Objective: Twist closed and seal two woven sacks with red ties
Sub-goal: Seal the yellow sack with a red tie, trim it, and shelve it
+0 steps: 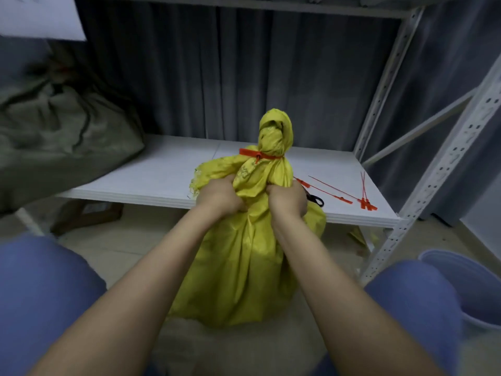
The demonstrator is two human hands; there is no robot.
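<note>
A yellow woven sack (pixel 244 267) stands on the floor in front of the white shelf (pixel 151 175), between my knees. Its neck is bunched and twisted, and a red tie (pixel 257 154) is cinched around it below the topknot. My left hand (pixel 218 198) grips the gathered cloth on the left side just under the tie. My right hand (pixel 288 199) grips the cloth on the right side. Several loose red ties (pixel 364 203) lie on the shelf to the right. A green sack (pixel 59 131) sits on the shelf at the left.
A black scissors handle (pixel 317 200) shows on the shelf behind my right hand. The metal rack upright (pixel 433 185) rises at the right. A blue bucket (pixel 471 286) stands on the floor at the right. A dark curtain hangs behind the shelf.
</note>
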